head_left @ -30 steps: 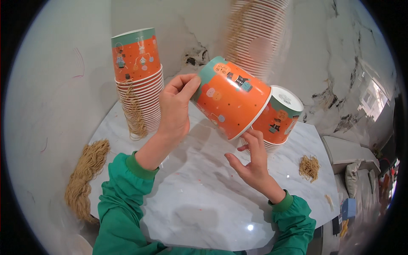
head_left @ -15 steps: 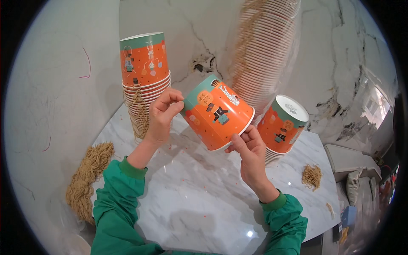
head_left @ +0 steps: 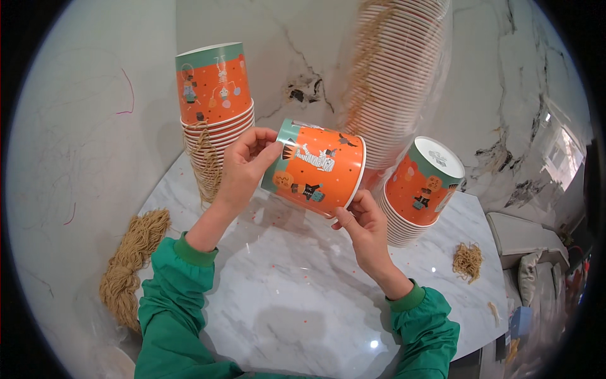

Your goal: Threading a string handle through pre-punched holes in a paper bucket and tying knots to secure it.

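I'm pinching a tapered orange-and-green paper cup (head_left: 322, 165) above the white marbled counter (head_left: 252, 284): left fingers (head_left: 267, 156) at base, right fingers (head_left: 349, 222) at rim. Two-handed holding step, I'd judge; next move calls for steadiness.

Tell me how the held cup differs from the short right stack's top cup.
The held cup is tipped sideways; the top cup is upside down. The held cup is between left hand and right hand; the top cup sits over nested cups. Both are orange with green bands.
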A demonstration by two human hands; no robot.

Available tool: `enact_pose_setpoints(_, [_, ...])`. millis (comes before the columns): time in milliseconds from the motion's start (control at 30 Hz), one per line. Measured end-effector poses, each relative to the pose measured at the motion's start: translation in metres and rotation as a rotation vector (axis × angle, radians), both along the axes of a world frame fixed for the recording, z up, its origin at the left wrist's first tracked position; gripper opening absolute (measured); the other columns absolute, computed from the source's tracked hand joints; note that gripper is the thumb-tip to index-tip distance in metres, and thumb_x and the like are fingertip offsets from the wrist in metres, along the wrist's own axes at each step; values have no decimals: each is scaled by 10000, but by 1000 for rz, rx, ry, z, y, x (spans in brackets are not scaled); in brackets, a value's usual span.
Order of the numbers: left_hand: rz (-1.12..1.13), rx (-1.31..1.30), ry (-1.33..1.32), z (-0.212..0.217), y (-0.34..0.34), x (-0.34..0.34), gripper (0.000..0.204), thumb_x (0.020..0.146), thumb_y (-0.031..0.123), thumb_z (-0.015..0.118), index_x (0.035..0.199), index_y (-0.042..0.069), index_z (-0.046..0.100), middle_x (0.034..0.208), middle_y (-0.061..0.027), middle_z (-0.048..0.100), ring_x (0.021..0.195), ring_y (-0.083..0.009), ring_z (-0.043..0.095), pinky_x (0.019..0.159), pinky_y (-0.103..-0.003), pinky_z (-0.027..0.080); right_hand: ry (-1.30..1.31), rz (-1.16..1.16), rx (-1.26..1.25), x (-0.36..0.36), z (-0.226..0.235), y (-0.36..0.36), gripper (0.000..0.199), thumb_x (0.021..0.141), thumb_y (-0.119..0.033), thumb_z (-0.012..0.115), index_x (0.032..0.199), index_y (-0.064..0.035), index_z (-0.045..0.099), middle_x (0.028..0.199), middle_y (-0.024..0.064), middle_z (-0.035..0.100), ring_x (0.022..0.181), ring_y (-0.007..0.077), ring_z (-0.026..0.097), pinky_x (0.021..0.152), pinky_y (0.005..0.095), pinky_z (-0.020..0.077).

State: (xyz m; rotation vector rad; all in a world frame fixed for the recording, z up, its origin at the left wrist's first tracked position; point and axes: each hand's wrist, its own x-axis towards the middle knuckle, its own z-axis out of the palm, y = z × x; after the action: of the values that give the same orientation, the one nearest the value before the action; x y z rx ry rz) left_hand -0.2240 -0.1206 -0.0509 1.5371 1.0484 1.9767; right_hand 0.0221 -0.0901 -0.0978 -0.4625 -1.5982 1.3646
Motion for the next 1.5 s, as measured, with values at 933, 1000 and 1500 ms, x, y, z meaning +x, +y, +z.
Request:
enact_pose_setpoints(933, [-221, -185, 324, 6, -10, -22, 124, 901, 36, 688, 999, 25, 613, 945, 31, 603, 876, -54, 578, 815, -234, 496, 83, 49, -192, 33, 7, 6, 211, 1007, -100, 633, 1193, -18, 577, 1044, 41, 717, 890, 106, 650, 783, 291, 528])
enact_pose_setpoints(1000, [-220, -208, 302, 8, -12, -20, 126, 902, 36, 688, 1005, 23, 616, 947, 30, 606, 881, -54, 580, 820, -235, 498, 74, 54, -178, 32, 8, 4, 203, 1010, -98, 630, 1188, -19, 573, 1052, 42, 715, 896, 105, 650, 784, 288, 527])
enact_pose_setpoints(1500, [-188, -219, 268, 12, -14, -13, 168, 908, 44, 682, 1062, 36, 614, 963, 38, 586, 874, -37, 541, 805, -216, 474, -145, -23, 172, 24, -14, 1, 203, 987, -63, 668, 1174, 0, 618, 1070, 20, 672, 954, 92, 627, 806, 262, 538])
